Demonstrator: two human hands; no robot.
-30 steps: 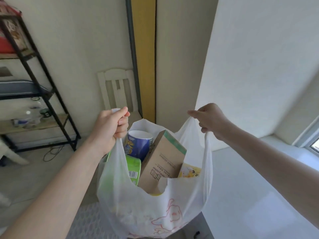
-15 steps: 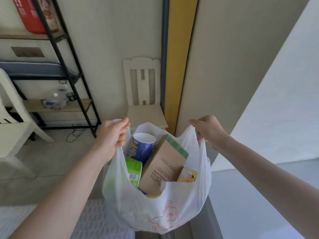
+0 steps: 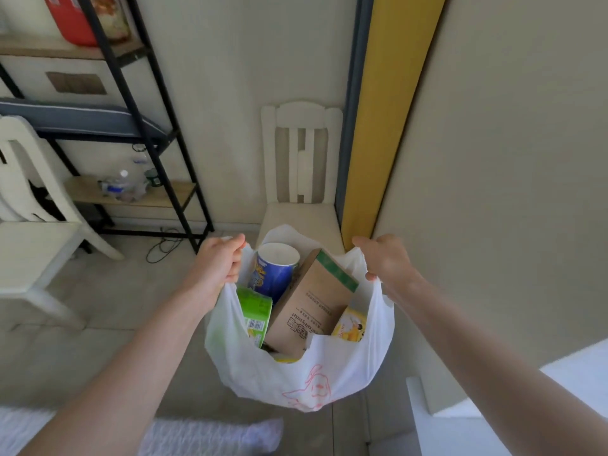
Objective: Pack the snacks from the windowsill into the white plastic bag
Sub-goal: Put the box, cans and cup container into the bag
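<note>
So on my feed the white plastic bag with a pink cartoon print (image 3: 306,373) is hanging in mid-air off the floor, held open between both hands. Left hand (image 3: 218,266) has its fingers curled tight around the left handle loop, and the right hand (image 3: 386,260) is doing the same on the right handle, fingers wrapped over the plastic with the thumb pointing toward the other hand. Inside I can see a blue cylindrical snack can with a white lid (image 3: 274,269) standing at the back, a brown cardboard box with a green strip on top (image 3: 312,301) leaning at a tilt in the middle, a green foil snack packet with a barcode (image 3: 255,312) against the left side, and a small yellow packet (image 3: 350,327) tucked by the right side. Behind the bag there's a white wooden chair (image 3: 301,153) against the wall, next to a yellow vertical panel (image 3: 388,110). A black metal shelf rack with wooden boards (image 3: 131,103) stands over on the left, with clear plastic bottles (image 3: 121,187) on its lower board.
</note>
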